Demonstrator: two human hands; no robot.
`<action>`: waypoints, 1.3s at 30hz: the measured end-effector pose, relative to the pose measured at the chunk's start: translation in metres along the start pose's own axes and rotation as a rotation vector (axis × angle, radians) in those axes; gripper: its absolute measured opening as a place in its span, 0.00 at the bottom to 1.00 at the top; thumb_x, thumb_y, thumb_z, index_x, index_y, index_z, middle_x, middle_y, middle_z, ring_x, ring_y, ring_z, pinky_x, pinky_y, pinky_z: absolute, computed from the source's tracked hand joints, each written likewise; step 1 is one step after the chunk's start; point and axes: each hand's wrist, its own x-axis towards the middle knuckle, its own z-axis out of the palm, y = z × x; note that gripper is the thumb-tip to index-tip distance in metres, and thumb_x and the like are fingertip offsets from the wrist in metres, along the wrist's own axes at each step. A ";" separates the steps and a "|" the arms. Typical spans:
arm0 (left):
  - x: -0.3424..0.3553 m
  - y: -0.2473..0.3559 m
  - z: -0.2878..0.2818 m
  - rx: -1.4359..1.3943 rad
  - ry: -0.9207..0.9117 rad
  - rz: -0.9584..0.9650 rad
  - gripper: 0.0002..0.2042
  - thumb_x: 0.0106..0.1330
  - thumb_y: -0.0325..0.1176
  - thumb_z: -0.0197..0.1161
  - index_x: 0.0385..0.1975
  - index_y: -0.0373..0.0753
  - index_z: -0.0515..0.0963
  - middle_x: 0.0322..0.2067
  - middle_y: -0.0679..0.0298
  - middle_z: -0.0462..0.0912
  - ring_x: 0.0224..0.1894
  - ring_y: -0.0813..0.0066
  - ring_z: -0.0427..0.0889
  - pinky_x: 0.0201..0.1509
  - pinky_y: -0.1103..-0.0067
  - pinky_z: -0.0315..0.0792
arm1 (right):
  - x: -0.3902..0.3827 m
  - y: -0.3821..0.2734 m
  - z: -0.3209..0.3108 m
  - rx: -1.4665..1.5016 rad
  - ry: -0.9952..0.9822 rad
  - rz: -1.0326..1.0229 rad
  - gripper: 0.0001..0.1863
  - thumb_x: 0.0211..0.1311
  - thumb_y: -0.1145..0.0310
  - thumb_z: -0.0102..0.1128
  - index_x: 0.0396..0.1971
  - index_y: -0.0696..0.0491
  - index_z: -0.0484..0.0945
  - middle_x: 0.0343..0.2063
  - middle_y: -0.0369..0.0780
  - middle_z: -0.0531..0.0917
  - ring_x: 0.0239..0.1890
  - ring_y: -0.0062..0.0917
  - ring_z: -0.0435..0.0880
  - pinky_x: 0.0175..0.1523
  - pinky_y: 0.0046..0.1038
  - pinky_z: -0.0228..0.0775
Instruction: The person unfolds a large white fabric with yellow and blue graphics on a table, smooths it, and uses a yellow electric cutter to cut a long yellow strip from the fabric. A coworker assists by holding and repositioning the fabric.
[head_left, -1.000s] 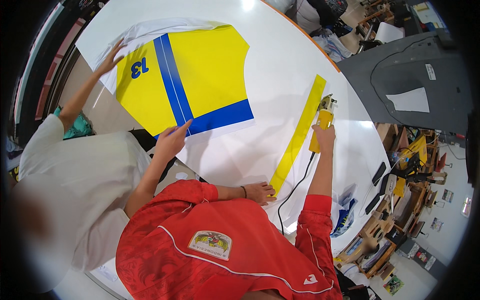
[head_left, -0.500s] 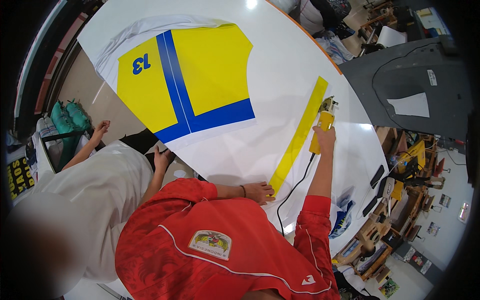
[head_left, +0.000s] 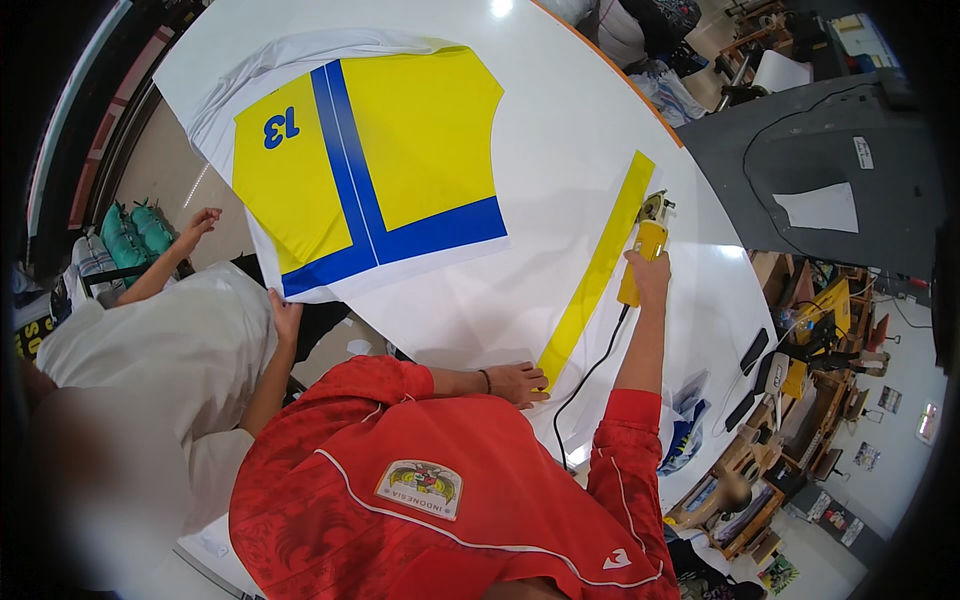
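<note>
My right hand (head_left: 650, 279) is wrapped round a yellow electric fabric cutter (head_left: 650, 240), its metal blade head pointing away from me. The cutter is right beside the far part of a long yellow fabric strip (head_left: 595, 275) on white cloth. At the strip's near end my left hand (head_left: 517, 384) lies flat, fingertips on its edge and nothing gripped. From the cutter's back a black cord (head_left: 591, 378) runs toward me. To the left lies a yellow and blue jersey panel (head_left: 425, 145) with a white border.
A co-worker in a white shirt (head_left: 160, 350) stands at my left, one hand (head_left: 286, 312) at the panel's near corner. The white table (head_left: 560, 100) has an orange edge. A grey surface (head_left: 800, 150) and dark phone-like objects (head_left: 754, 352) are at right.
The co-worker's nearer hand has moved left and now holds the panel's near-left corner, which has shifted left. My hands, the cutter and the strip stay almost still.
</note>
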 end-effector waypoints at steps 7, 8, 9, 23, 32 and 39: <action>-0.001 -0.003 -0.006 0.014 0.001 0.004 0.19 0.71 0.46 0.64 0.58 0.50 0.75 0.52 0.65 0.75 0.58 0.67 0.73 0.61 0.68 0.69 | -0.001 -0.010 -0.001 0.009 -0.010 0.009 0.38 0.48 0.55 0.75 0.57 0.62 0.73 0.50 0.53 0.85 0.51 0.46 0.87 0.57 0.42 0.80; -0.002 -0.002 -0.007 0.012 0.003 0.004 0.19 0.71 0.45 0.64 0.58 0.50 0.75 0.52 0.65 0.75 0.58 0.67 0.73 0.61 0.68 0.69 | -0.002 -0.011 -0.002 0.020 -0.015 0.008 0.39 0.48 0.55 0.75 0.57 0.62 0.73 0.50 0.53 0.85 0.51 0.46 0.87 0.57 0.42 0.80; -0.002 -0.001 -0.008 0.009 0.005 0.003 0.19 0.71 0.45 0.64 0.58 0.50 0.75 0.52 0.65 0.74 0.58 0.68 0.73 0.61 0.68 0.69 | -0.002 -0.012 -0.002 0.017 -0.020 0.012 0.39 0.48 0.55 0.75 0.57 0.62 0.73 0.50 0.53 0.85 0.51 0.46 0.87 0.57 0.42 0.80; -0.006 -0.007 -0.038 -0.301 0.332 -0.129 0.16 0.67 0.37 0.68 0.54 0.47 0.83 0.49 0.63 0.78 0.54 0.62 0.77 0.61 0.63 0.70 | 0.006 -0.004 0.006 0.020 0.095 -0.074 0.34 0.46 0.58 0.78 0.50 0.63 0.77 0.43 0.51 0.87 0.43 0.40 0.89 0.48 0.38 0.83; 0.010 -0.017 -0.058 -0.102 0.186 -0.094 0.21 0.66 0.38 0.68 0.59 0.45 0.81 0.54 0.59 0.78 0.61 0.60 0.75 0.69 0.61 0.66 | 0.002 -0.035 -0.005 -0.028 -0.018 0.086 0.40 0.49 0.54 0.76 0.60 0.59 0.71 0.53 0.54 0.84 0.54 0.48 0.86 0.58 0.45 0.80; 0.045 -0.049 -0.072 0.049 0.002 -0.111 0.30 0.69 0.45 0.65 0.70 0.44 0.72 0.74 0.55 0.64 0.78 0.56 0.60 0.80 0.56 0.55 | 0.006 -0.050 -0.010 -0.060 -0.014 0.078 0.39 0.50 0.55 0.74 0.58 0.61 0.70 0.51 0.56 0.84 0.52 0.50 0.86 0.57 0.46 0.81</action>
